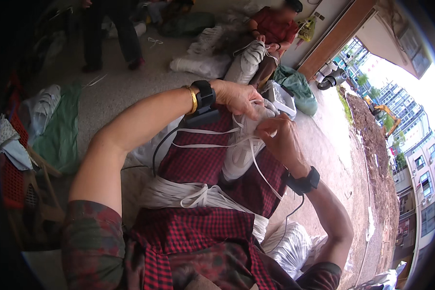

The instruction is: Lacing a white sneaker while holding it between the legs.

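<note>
A white shoe (236, 160) lies across my lap on a red-and-black checked apron (193, 164). My left hand (238, 99) is closed at the shoe's far end, thumb and fingers pinched on a white shoelace. Close by, my right hand (280, 140) is bent over the shoe's lacing, its fingertips pressed together on the lace too. Loose lace ends (205, 145) trail left over the apron, and another hangs down beside my right hand. The exact grip of the fingertips is partly hidden. A thick bundle of white laces (166, 194) rests across my waist.
Ahead, a person in red (278, 29) handles laces on a stack of white shoes (244, 65). A green bag (297, 89) stands beside them. At left are green sacking (63, 130) and a red crate (14, 169). Plastic-wrapped white goods (290, 246) lie by my right elbow.
</note>
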`<state>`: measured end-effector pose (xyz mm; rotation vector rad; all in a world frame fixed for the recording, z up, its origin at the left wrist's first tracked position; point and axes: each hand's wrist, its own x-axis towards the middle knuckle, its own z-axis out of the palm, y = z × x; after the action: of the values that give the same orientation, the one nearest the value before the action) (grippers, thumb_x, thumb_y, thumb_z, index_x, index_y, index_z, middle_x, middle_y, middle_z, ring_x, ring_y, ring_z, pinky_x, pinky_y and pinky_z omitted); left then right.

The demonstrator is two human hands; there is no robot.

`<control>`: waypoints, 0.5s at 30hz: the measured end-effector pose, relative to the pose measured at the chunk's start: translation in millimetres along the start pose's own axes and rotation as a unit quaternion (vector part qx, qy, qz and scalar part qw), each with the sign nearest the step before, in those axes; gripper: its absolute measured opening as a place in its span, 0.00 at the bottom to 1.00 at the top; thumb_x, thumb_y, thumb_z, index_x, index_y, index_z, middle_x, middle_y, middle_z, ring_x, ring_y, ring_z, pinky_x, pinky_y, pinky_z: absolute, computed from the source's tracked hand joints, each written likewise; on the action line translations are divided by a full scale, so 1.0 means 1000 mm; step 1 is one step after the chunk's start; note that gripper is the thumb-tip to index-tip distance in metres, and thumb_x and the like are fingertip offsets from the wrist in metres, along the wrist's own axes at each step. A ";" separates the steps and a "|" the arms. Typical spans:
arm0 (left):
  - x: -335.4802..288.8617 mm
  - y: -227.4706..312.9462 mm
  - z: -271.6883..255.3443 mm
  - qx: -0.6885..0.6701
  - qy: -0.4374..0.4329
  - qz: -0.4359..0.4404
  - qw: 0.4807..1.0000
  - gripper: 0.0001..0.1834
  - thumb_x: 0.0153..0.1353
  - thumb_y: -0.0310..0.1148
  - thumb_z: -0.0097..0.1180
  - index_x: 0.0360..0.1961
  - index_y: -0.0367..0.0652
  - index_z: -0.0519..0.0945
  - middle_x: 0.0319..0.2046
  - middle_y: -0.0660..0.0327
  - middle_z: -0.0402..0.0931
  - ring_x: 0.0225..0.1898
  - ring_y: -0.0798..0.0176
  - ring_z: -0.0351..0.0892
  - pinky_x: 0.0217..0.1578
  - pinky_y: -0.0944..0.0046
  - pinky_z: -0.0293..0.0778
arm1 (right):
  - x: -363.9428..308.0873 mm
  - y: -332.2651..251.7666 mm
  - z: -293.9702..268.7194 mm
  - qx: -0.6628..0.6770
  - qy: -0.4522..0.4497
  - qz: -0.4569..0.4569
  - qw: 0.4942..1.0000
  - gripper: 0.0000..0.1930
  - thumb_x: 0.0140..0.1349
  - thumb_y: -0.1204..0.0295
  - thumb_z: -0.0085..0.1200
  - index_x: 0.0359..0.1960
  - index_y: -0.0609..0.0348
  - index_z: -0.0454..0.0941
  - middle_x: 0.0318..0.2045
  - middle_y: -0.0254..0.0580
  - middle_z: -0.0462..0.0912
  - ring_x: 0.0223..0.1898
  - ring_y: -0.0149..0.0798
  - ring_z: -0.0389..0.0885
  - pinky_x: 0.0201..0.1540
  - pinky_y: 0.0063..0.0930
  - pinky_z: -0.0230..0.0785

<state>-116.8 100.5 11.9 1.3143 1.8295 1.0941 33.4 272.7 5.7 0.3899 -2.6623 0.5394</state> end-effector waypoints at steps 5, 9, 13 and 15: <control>-0.005 -0.008 -0.001 0.029 0.002 0.053 0.998 0.27 0.49 0.30 0.66 0.53 0.36 0.77 0.31 0.67 0.77 0.29 0.74 0.73 0.30 0.70 0.69 | 0.004 -0.009 0.005 -0.053 -0.008 0.065 0.996 0.09 0.47 0.72 0.69 0.28 0.57 0.81 0.26 0.40 0.84 0.35 0.45 0.80 0.41 0.37 0.72; -0.006 -0.006 0.005 0.053 0.029 0.083 0.995 0.28 0.46 0.28 0.66 0.52 0.35 0.78 0.34 0.64 0.80 0.35 0.71 0.78 0.37 0.70 0.74 | 0.000 -0.002 0.010 -0.025 -0.016 0.018 0.999 0.10 0.49 0.77 0.66 0.31 0.60 0.78 0.28 0.43 0.81 0.38 0.44 0.80 0.41 0.37 0.74; -0.012 -0.008 0.011 0.013 0.054 0.067 0.996 0.33 0.42 0.28 0.67 0.54 0.36 0.78 0.40 0.58 0.82 0.41 0.66 0.80 0.44 0.65 0.75 | -0.006 -0.005 0.006 -0.062 -0.019 -0.039 0.997 0.10 0.51 0.82 0.63 0.35 0.63 0.77 0.28 0.44 0.81 0.39 0.43 0.79 0.42 0.36 0.74; -0.013 -0.009 0.014 0.085 0.103 0.078 0.988 0.30 0.47 0.28 0.64 0.55 0.33 0.77 0.39 0.60 0.82 0.39 0.69 0.79 0.42 0.67 0.76 | -0.007 -0.011 0.005 -0.057 -0.013 -0.031 0.998 0.10 0.51 0.82 0.62 0.35 0.63 0.77 0.28 0.43 0.81 0.39 0.44 0.79 0.42 0.36 0.74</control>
<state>-104.7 90.8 -2.9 1.5126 2.0360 1.2171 42.1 262.0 2.4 0.4473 -2.6804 0.3642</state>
